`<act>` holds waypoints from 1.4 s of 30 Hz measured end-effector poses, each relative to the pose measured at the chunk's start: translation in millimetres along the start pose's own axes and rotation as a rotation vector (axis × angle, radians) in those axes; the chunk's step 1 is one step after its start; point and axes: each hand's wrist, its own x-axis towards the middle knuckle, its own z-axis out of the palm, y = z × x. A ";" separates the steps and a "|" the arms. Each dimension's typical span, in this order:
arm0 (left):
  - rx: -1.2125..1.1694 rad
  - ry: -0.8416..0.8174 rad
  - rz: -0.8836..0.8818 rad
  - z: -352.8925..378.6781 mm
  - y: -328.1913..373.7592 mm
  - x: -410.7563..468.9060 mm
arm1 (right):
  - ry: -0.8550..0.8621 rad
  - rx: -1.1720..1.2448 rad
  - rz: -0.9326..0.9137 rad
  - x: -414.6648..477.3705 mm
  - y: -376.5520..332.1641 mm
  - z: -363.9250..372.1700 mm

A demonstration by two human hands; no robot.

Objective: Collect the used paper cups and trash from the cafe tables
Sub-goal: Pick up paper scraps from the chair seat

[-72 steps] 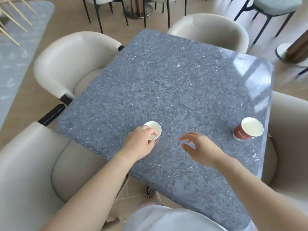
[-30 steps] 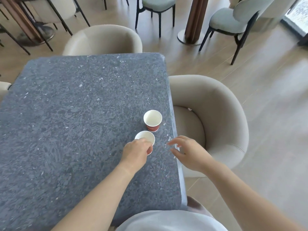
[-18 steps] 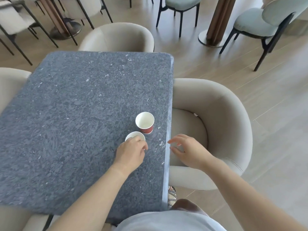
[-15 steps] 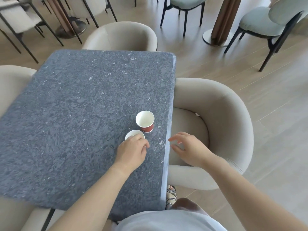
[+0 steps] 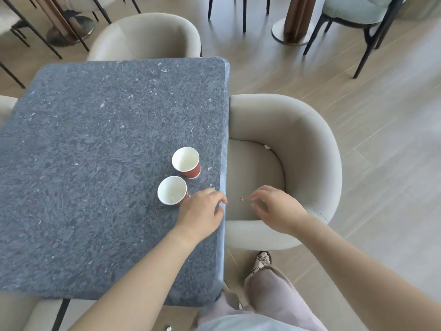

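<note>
Red paper cups, 2 of them, stand upright and almost touching on the speckled grey stone table (image 5: 95,139), close to its right edge. The far cup (image 5: 185,161) sits at 1 o'clock from the near cup (image 5: 171,190). The left hand (image 5: 202,209) lies at the table edge with relaxed fingers and holds nothing, the near cup just beside it at 10 o'clock. The right hand (image 5: 278,207) hovers over the beige armchair (image 5: 310,144) seat, loosely curled and empty, with a small pale scrap (image 5: 241,199) at its 9 o'clock. I think a careless sweep of the left hand could knock one cup into the other and off the edge. I cannot tell whether any dregs are left inside to spill onto the seat.
</note>
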 end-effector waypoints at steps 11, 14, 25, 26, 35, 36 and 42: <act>-0.018 -0.019 -0.150 41.3 56.5 75.7 | -0.018 0.078 -0.036 34.2 87.8 -38.5; -0.029 -0.010 -0.213 56.4 67.8 106.8 | -0.062 0.072 -0.072 59.2 112.5 -48.4; -0.114 -0.007 -0.272 125.6 29.7 223.7 | -0.045 0.078 -0.062 179.1 177.6 -16.9; -0.108 -0.028 -0.268 136.6 23.8 235.2 | -0.048 0.077 -0.040 191.0 183.7 -7.8; -0.010 -0.184 -0.304 246.5 -41.2 308.0 | -0.020 -0.031 0.173 275.7 231.4 86.7; 0.007 -0.208 -0.328 258.1 -49.1 312.9 | -0.002 -0.037 0.171 284.3 234.6 96.5; 0.080 -0.182 -0.285 317.6 -83.0 335.0 | 0.021 -0.111 0.213 329.7 269.3 138.7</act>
